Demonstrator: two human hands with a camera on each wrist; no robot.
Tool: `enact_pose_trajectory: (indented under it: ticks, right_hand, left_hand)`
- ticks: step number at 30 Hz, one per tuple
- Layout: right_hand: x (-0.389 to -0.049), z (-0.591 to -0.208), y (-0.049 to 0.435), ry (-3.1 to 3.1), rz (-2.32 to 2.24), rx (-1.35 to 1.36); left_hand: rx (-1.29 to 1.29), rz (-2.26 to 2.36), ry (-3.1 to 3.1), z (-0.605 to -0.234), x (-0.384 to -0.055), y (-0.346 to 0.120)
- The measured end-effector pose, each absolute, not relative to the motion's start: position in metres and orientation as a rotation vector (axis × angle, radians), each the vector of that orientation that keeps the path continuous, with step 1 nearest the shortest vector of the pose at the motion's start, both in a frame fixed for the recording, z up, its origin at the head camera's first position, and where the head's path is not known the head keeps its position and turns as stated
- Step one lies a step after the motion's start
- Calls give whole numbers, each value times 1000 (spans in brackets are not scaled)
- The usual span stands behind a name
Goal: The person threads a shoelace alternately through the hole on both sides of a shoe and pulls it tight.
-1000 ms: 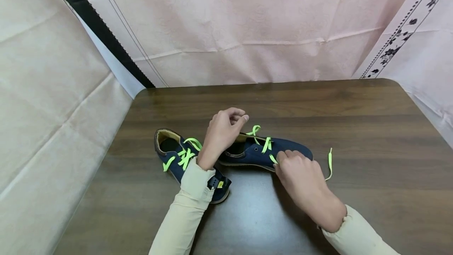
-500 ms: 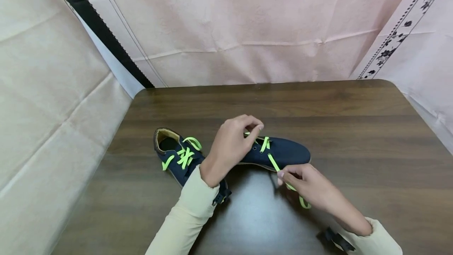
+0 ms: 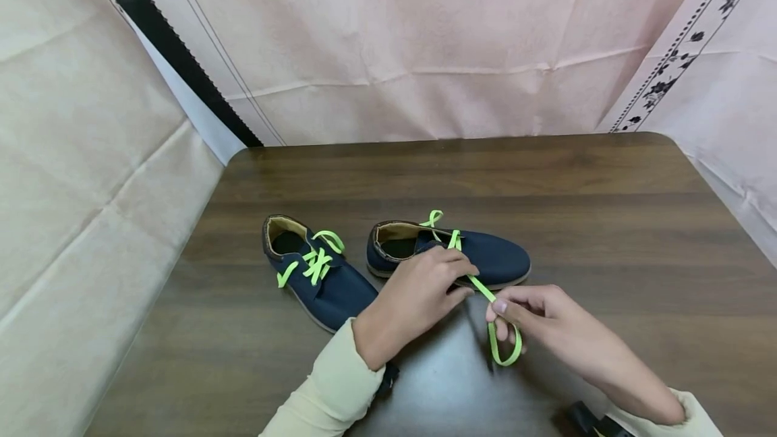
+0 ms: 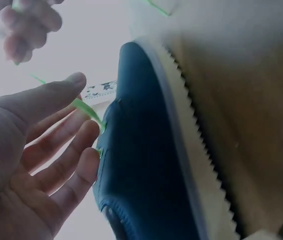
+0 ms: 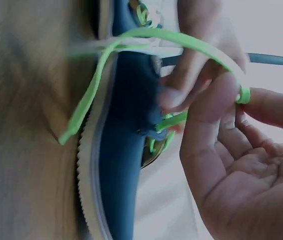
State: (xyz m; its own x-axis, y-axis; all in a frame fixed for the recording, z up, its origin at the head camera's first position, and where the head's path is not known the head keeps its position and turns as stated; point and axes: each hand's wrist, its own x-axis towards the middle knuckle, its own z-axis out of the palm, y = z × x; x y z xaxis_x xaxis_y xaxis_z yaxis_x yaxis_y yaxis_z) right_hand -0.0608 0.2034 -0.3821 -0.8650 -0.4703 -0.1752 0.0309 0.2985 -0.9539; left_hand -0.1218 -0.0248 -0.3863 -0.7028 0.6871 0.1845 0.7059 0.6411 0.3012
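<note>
A navy blue shoe point(image 3: 494, 258) lies on its sole on the table, toe to the right, with a bright green shoelace point(image 3: 482, 287) running out of its near side. My right hand point(image 3: 561, 329) pinches that lace between thumb and forefinger, in front of the shoe; a loop of it hangs below the fingers. In the right wrist view the loose end of the lace point(image 5: 181, 37) arcs over the hand. My left hand point(image 3: 415, 305) is at the shoe's near side by the eyelets. In the left wrist view its fingers point(image 4: 71, 145) are spread, the lace passing beyond the thumb.
A second navy shoe point(image 3: 346, 292), its green laces crossed, stands to the left, its toe partly behind my left forearm. Both are on a dark wooden table point(image 3: 607, 221). Pale cloth point(image 3: 394, 52) hangs behind the table's far edge.
My right hand has drawn the lace out from the shoe's side, toward me and to the right. The left hand has come down from above the shoe's opening to its near side.
</note>
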Motion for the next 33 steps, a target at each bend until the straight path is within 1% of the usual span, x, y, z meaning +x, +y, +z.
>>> enact_pose_trajectory:
  ticks: [6,10,15,21,23,26,29,33]
  right_hand:
    - [-55,-378,213,2106,-1643,-481]
    - [-50,-376,221,2119,-1711,-530]
    - [-47,-363,228,2133,-1772,-536]
    - [-56,-358,237,1899,-1978,-770]
    - [-61,-359,242,1852,-1999,-886]
    - [-66,-358,248,1832,-1983,-965]
    - [-70,-355,250,1832,-1967,-945]
    - [-78,-350,241,1948,-1894,-897]
  left_hand:
    - [-1192,-554,-2760,-394,-115,-22]
    - [-1139,-659,-2765,-396,-111,-25]
    - [-1097,-806,-2779,-396,-105,-29]
    - [-1117,-920,-2805,-395,-99,-33]
    - [-1123,-965,-2830,-394,-96,-34]
    - [-1116,-1045,-2867,-392,-93,-35]
    - [-1112,-1150,-2892,-390,-89,-36]
    - [-1147,-1258,-2877,-388,-85,-37]
